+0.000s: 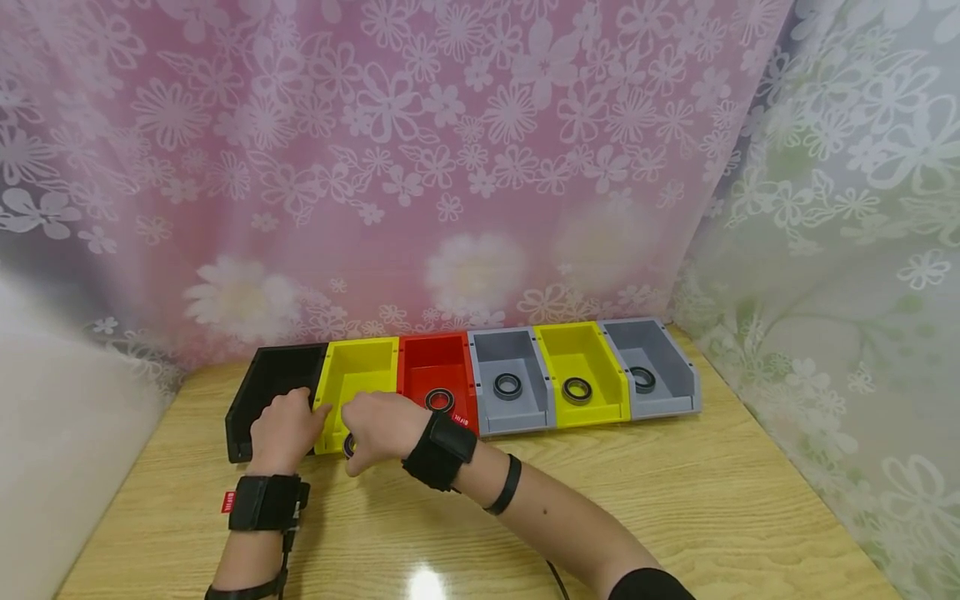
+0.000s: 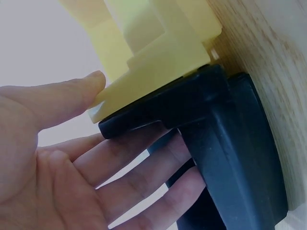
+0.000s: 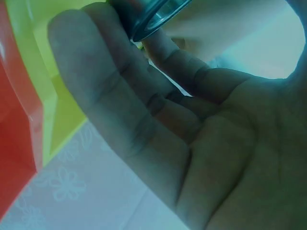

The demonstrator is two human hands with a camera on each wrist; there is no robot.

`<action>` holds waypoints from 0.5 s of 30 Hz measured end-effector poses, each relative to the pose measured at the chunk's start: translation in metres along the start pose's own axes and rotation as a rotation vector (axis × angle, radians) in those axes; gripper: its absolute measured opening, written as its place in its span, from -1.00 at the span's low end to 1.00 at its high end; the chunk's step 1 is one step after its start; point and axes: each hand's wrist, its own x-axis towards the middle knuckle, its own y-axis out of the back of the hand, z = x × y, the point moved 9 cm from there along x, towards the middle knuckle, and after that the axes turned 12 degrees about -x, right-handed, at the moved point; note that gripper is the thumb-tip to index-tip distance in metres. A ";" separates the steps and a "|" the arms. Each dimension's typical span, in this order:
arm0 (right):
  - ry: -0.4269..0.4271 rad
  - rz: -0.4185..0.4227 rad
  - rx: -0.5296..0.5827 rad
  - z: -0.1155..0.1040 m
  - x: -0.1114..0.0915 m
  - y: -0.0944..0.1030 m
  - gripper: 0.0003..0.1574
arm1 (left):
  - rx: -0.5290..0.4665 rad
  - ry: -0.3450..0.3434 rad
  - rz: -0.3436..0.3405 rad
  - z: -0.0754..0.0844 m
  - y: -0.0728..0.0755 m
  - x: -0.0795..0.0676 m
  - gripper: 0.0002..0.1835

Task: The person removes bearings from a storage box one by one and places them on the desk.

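My left hand (image 1: 285, 429) grips the adjoining side walls of a black bin (image 2: 240, 163) and a yellow bin (image 2: 172, 60). Its thumb lies on the yellow wall while the fingers reach inside the black one, as the left wrist view shows. Over the front of that yellow bin, my right hand (image 1: 382, 427) pinches a ball bearing (image 1: 348, 446) between thumb and fingers. Only part of this bearing shows in the head view, the hand covering the rest. Its shiny metal ring edge appears at the top of the right wrist view.
To the right, a red bin (image 1: 427, 353), a grey bin (image 1: 491, 346), another yellow bin (image 1: 562, 342) and a second grey bin (image 1: 633, 337) continue the row, each with a bearing inside. A floral curtain (image 1: 450, 167) hangs behind the wooden table (image 1: 600, 483).
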 end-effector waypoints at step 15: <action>0.082 -0.033 -0.124 -0.030 -0.003 -0.057 -0.45 | 0.016 0.024 -0.015 -0.001 -0.001 0.001 -0.37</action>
